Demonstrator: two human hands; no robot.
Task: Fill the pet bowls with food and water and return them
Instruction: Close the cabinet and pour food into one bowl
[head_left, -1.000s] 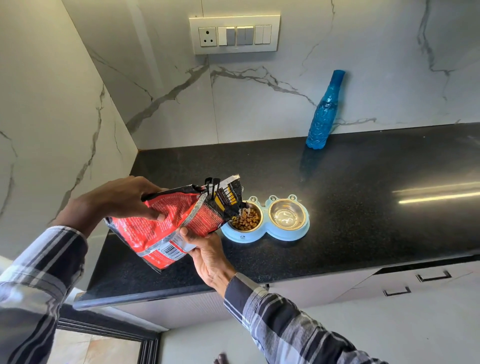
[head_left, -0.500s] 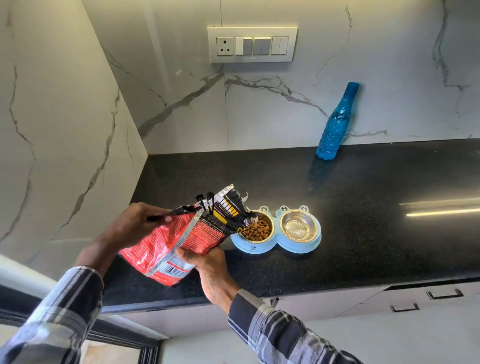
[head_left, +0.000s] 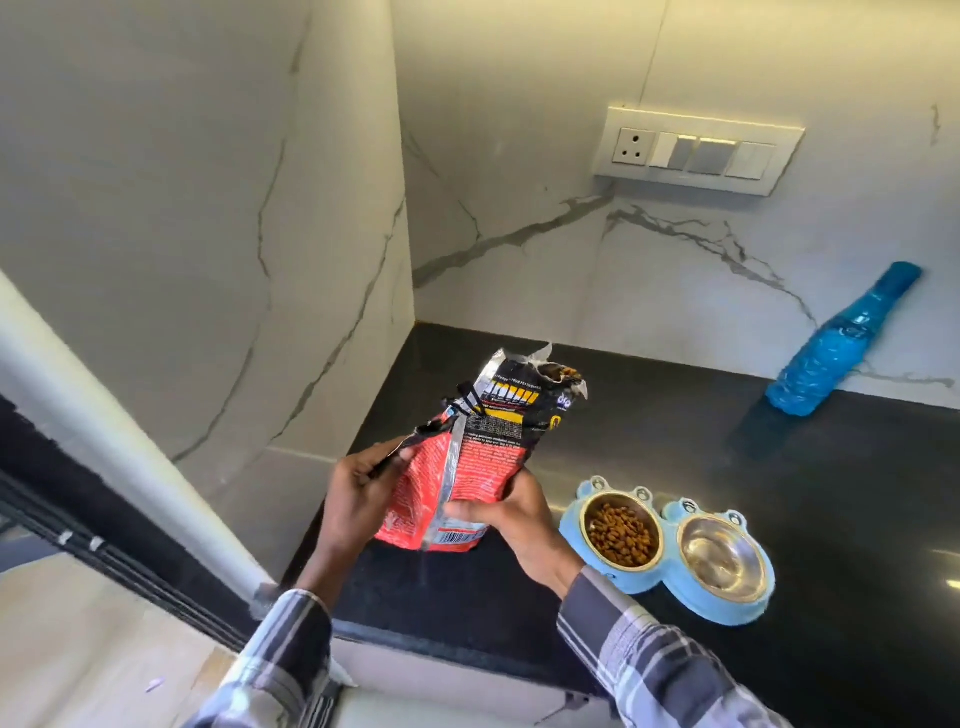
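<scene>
Two hands — left hand (head_left: 358, 499), right hand (head_left: 511, 514) — grip one food bag (head_left: 467, 462); two bowls (head_left: 670, 545), one seemingly empty.

There is one view only, from a wide-angle camera worn on the person's head. It looks forward and steeply down onto the black counter (head_left: 649, 447) from just above and in front of its near edge, tilted so the wall corner leans. Both hands sit near the middle of the frame, close to the lens, with the plaid sleeves entering from the bottom edge. The marble back wall and the switch panel (head_left: 698, 151) fill the upper right; the side wall fills the left. Straight lines bow toward the edges.
</scene>
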